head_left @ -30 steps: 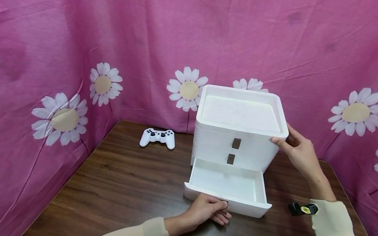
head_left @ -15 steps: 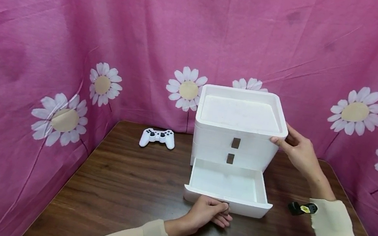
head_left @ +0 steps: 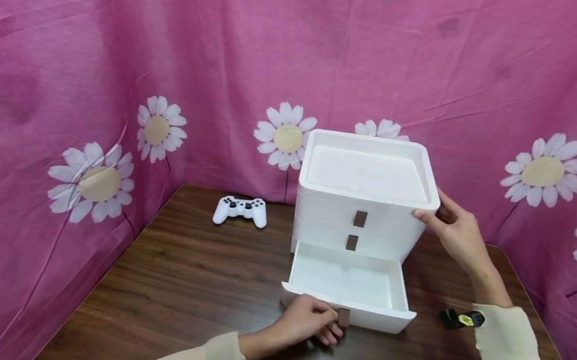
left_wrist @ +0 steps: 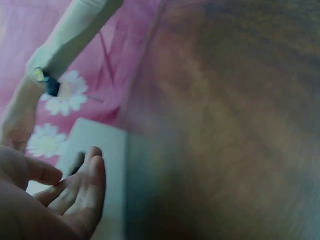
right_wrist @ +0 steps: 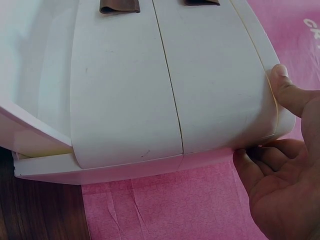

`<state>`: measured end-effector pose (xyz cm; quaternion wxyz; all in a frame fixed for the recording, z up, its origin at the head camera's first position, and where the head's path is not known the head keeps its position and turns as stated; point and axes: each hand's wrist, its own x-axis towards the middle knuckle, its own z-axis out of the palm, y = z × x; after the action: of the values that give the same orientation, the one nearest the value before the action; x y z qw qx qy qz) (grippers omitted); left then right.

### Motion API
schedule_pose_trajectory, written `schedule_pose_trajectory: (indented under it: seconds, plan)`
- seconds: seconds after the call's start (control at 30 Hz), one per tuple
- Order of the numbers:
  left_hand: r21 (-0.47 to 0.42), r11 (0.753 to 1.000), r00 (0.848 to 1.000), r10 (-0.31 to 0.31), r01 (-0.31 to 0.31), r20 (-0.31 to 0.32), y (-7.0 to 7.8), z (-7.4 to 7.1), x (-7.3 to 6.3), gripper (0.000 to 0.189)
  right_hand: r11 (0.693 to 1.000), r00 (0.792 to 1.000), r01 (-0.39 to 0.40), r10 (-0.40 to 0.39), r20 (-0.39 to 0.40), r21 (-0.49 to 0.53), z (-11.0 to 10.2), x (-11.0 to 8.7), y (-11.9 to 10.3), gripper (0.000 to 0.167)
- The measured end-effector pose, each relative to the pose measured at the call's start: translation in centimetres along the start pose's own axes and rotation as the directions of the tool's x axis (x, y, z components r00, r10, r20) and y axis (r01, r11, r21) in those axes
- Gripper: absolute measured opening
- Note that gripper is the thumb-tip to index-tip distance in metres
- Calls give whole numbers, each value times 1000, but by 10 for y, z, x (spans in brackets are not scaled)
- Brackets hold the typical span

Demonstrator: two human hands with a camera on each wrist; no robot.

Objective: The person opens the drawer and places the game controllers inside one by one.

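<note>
A white drawer unit (head_left: 364, 226) with a tray top stands on the table, its bottom drawer (head_left: 341, 275) pulled out with nothing inside it. My left hand (head_left: 307, 321) is at the front of that drawer, just left of its brown pull tab (head_left: 344, 317). In the left wrist view the thumb and fingers of the left hand (left_wrist: 70, 195) are loosely bent and apart, nothing between them. At the upper right corner of the unit, my right hand (head_left: 456, 232) grips it, thumb on the front and fingers round the side. Two upper drawers are closed.
A white game controller (head_left: 241, 211) lies on the brown wooden table (head_left: 188, 276), left of the unit. Behind and at both sides hangs a pink cloth (head_left: 227, 62) printed with daisies.
My left hand has let go of the brown pull tab and shifted slightly left, so the tab now shows. The drawer stays pulled out; my right hand has not moved.
</note>
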<state>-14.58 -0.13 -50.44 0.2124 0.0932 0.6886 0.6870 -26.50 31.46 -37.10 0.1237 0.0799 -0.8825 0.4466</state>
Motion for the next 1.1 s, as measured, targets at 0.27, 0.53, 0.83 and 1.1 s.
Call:
schedule_pose_trajectory:
  seconds: [0.27,0.53,0.83,1.1]
  plan:
    - [90,995,997,45,-50,59,38,-46,-6,17,1000,1000,-5,5,8,-6,1,0,2,81]
    - [170,978,992,126,-121,-19,75,-103,-2,15,1000,1000,-15,15,7,-19,0,-1,2,81]
    - [321,928,967,234,-191,-101,108,-157,7,23,1000,1000,-20,20,3,-16,0,-3,1,82]
    - [584,784,909,377,-212,-177,118,-206,29,18,999,1000,-23,23,1,-32,0,-2,1,82]
